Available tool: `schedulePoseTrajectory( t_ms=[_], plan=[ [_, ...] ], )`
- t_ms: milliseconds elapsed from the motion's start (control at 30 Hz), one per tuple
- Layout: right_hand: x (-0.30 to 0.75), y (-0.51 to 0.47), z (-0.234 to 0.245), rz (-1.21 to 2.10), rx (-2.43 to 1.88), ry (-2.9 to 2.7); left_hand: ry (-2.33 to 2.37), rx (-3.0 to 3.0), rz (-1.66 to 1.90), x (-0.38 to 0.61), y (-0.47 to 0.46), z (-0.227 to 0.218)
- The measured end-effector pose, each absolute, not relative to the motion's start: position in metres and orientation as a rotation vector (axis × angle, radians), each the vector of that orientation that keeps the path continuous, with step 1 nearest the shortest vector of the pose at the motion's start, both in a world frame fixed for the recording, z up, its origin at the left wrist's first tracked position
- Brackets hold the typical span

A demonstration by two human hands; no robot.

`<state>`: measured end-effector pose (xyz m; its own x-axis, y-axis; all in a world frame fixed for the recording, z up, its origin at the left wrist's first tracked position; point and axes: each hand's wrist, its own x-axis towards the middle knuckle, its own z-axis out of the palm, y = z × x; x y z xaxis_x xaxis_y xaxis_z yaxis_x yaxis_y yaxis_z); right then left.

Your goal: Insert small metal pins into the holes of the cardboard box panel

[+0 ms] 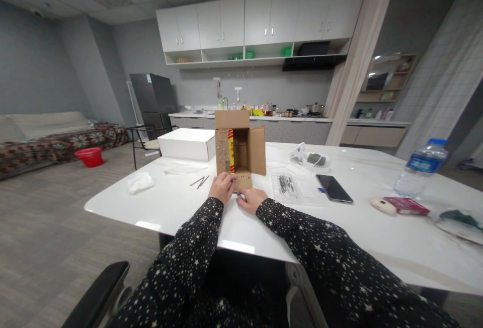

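Note:
A small brown cardboard box (pixel 257 149) stands on the table before me, its flaps spread and its opening facing me. Small marks dot its left side, beside a red and yellow strip (pixel 231 149). The lower flap (pixel 244 182) lies toward me, with a row of tiny dots across it. At that flap's left side, my left hand (pixel 222 187) has its fingertips pressed together; whatever they pinch is too small to make out. My right hand (pixel 252 200) grips the flap's near edge with thumb and fingers. Several thin dark sticks (pixel 200 181) lie left of my left hand.
Behind the box's left side is a white box (pixel 186 143). A crumpled tissue (pixel 140 183) lies at left. To the right are a clear plastic case (pixel 298 189), a phone (pixel 333 188), a white device (pixel 298 153), a dark red pack (pixel 406 206) and a water bottle (pixel 420 169).

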<state>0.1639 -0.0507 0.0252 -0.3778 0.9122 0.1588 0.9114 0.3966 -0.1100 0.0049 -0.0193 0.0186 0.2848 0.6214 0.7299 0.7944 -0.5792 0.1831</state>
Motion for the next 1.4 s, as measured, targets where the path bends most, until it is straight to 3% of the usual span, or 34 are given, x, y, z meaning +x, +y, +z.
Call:
schedulePoseTrajectory(
  t_ms=[500,1400],
  plan=[
    [0.164,-0.052,0.027,-0.01,-1.626,-2.477,-1.256,-2.407,-0.93,0.005,-0.008,0.008],
    [0.165,-0.05,0.023,-0.019,-1.619,-2.466,-1.472,-2.277,-0.899,0.002,-0.007,0.011]
  ],
)
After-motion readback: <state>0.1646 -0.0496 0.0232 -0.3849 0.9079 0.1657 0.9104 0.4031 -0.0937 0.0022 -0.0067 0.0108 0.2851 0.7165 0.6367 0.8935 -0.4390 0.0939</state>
